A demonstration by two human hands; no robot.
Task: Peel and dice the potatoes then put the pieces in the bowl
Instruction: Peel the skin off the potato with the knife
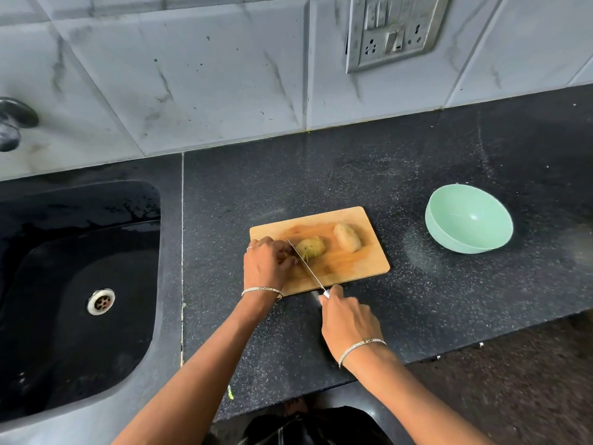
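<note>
Head view: speckled black stone counter, polished, backed by a grey-veined white tile wall carrying a metal switch-and-socket plate. A rectangular wooden cutting board with rounded corners lay flat near the counter's front edge, its surface looking scuffed and damp. Two potatoes were on the board. The near potato, oval and yellowish with streaky marks, sat at the board's middle. The far potato, paler and smooth-looking, lay just beside it toward the right rear corner, apart from it. A round mint-green bowl, smooth plastic, stood on the counter well right of the board, showing only its bare inside. A black moulded sink, wet, with a steel drain, was at left, and a dark tap stuck out of the wall above it. The left hand, palm down with fingers curled, clamped the near potato's left end. It wore a ring and a silver bangle. The right hand was wrapped tight round the handle of a knife off the board's front edge, another bangle at its wrist. The thin steel blade ran diagonally up-left and met the near potato right by the left fingertips.
</note>
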